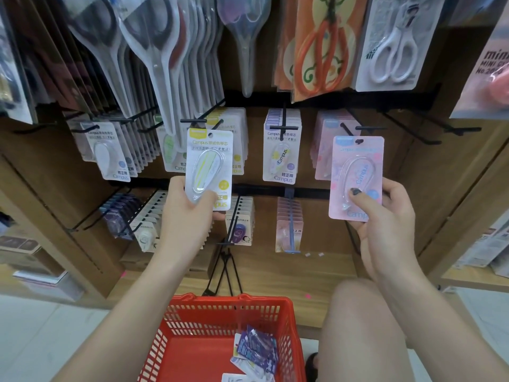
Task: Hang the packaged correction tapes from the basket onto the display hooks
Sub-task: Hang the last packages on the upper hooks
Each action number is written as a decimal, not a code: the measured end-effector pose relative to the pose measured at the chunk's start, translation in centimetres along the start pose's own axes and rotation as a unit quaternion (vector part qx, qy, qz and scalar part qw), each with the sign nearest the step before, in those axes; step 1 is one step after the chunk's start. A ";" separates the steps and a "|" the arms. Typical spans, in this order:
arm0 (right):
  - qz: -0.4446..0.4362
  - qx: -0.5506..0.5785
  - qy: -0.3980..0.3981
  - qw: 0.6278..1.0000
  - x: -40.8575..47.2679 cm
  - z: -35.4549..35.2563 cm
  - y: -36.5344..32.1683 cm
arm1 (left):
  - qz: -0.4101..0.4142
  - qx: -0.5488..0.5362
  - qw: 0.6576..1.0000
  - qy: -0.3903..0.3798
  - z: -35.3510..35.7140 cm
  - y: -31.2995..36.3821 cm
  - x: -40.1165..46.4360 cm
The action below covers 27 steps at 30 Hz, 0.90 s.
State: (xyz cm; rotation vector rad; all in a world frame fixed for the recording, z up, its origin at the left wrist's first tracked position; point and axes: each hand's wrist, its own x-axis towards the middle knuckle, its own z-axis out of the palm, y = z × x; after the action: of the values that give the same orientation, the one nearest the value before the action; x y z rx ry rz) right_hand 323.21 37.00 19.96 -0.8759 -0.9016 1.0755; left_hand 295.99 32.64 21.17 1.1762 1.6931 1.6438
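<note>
1. Head view: the left hand (190, 208) holds a yellow correction tape pack (208, 169) by its lower end, just below the yellow-stock hook (192, 121); the grip is clenched on the card.
2. The right hand (385, 213) pinches a pink correction tape pack (356, 176), thumb over the blister, just below and in front of the pink-stock hook (348, 130).
3. More packs lie in the red basket (225, 340), well below both hooks.
4. To hang well, I would line each card's punched hole with its hook tip, keep the card square, then slide it back.
5. The hanging scissors packs (165, 64) crowd the space above the yellow-stock hook; the hook tip there seems partly hidden, so approach from below.
6. Right of the pink-stock hook, bare hooks (429, 130) leave open room.
</note>
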 end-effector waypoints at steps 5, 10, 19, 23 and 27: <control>0.032 -0.005 -0.010 0.999 1.3 0.4 -0.2 | 0.005 -0.008 1.000 0.021 0.3 0.2 0.1; 0.046 0.006 -0.013 0.999 2.5 0.8 -0.3 | -0.002 -0.018 0.999 0.035 0.1 -0.1 0.1; 0.056 0.017 -0.001 0.998 4.3 1.7 0.8 | -0.019 0.015 1.000 -0.007 1.2 -1.3 3.6; 0.067 0.006 -0.011 0.998 6.3 2.0 1.5 | -0.044 0.017 0.998 -0.028 2.6 -2.1 6.9; 0.076 -0.051 -0.015 0.996 8.3 1.9 2.5 | -0.067 0.062 0.995 -0.044 3.9 -2.7 9.7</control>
State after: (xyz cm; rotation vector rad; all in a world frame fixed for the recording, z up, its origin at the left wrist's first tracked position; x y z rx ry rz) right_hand 322.42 45.82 19.77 -1.0277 -0.9323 1.1846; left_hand 293.74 43.12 20.00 1.1481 1.7977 1.4040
